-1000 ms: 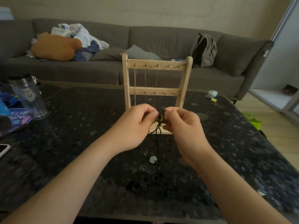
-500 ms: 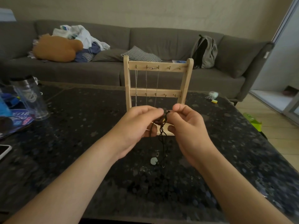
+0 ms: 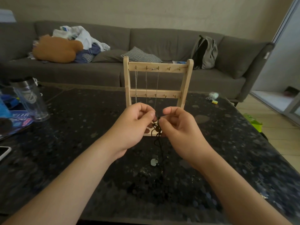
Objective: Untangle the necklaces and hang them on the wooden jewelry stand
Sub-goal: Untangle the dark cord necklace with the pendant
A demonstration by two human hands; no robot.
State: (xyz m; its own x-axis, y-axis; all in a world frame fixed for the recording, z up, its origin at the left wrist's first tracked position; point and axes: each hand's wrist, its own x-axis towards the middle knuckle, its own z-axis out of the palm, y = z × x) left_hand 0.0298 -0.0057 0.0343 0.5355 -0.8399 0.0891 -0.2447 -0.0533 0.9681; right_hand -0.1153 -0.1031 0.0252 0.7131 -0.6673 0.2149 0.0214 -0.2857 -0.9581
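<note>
Head view: my left hand (image 3: 134,125) and right hand (image 3: 178,127) are curled close together, each pinching the knotted black cord necklace (image 3: 158,132) between thumb and fingertips. I hold it up so the tangle hangs loose for picking apart. Its pale pendant (image 3: 153,161) sits low, near the dark table (image 3: 81,127). Just behind is the wooden jewelry stand (image 3: 158,69), with thin chains (image 3: 146,82) on its top hooks and the right-side hooks free.

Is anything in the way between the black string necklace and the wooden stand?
Nothing visible. The wooden jewelry stand is right behind the tangled black cord necklace, which both the left hand and right hand pinch. Its right-side hooks look free.
</note>
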